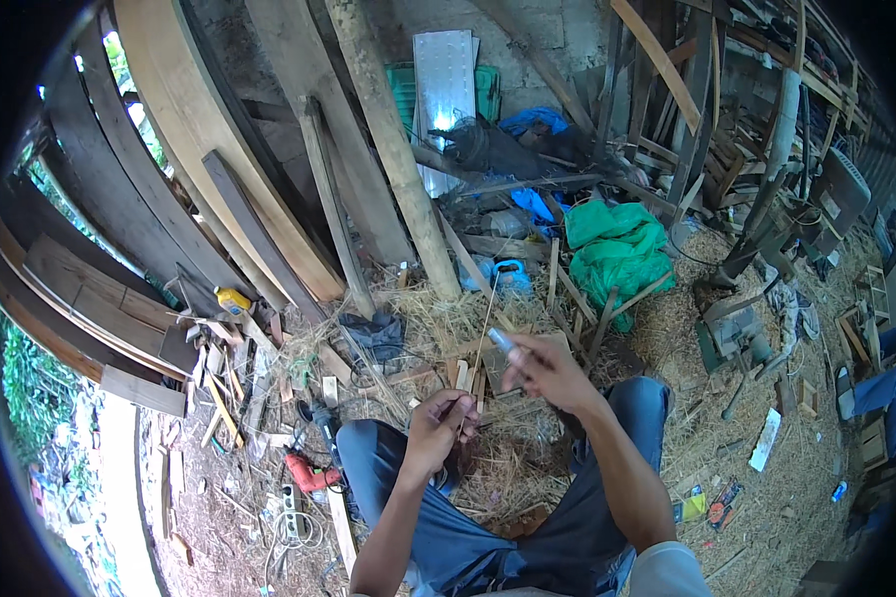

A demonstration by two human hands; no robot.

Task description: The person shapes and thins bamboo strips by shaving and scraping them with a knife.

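My left hand point(442, 426) is closed between my knees, its fingers pinched on the lower end of a thin, pale strip point(487, 316) that looks like wood or cane. The strip rises upward past my right hand. My right hand point(551, 372), up and to the right, has its fingers wrapped round a short grey-blue object point(503, 340); its exact kind is too small to make out. Just beyond my left fingers stands a pale piece of wood point(463, 375). A flat board point(528, 363) lies partly hidden behind my right hand.
Straw and shavings cover the ground. A red power drill point(310, 474) and a power strip point(290, 512) with cable lie left of my legs. Long planks point(224, 159) lean at the left. A green plastic sheet point(619, 251) lies ahead; another person's leg point(878, 390) shows far right.
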